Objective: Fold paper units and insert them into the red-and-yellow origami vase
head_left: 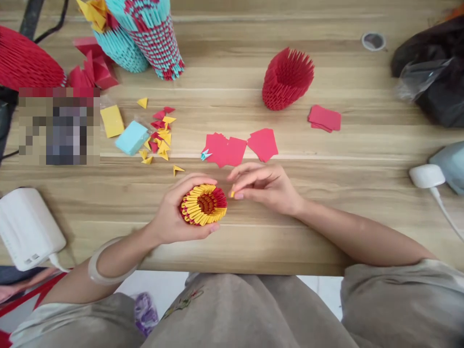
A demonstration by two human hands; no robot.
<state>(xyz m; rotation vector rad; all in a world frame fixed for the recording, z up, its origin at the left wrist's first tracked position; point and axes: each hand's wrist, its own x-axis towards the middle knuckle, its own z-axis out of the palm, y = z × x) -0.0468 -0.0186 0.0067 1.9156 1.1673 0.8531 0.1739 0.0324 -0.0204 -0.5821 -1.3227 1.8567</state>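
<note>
My left hand (174, 217) is wrapped round a small round paper model (204, 205) made of folded yellow and red pieces, held just above the wooden table (253, 241). My right hand (263, 186) is right beside it, fingers pinched on a tiny yellow folded paper piece (232, 194) close to the model's right rim. A pale bangle (99, 270) sits on my left wrist.
Loose yellow and red folded pieces (161, 133) lie behind the model, with red paper squares (239, 147), a blue paper stack (132, 137) and a yellow stack (112, 121). A red spiky paper vase (286, 79), teal models (145, 34), white devices (27, 227) and a black bag (431, 67) ring the table.
</note>
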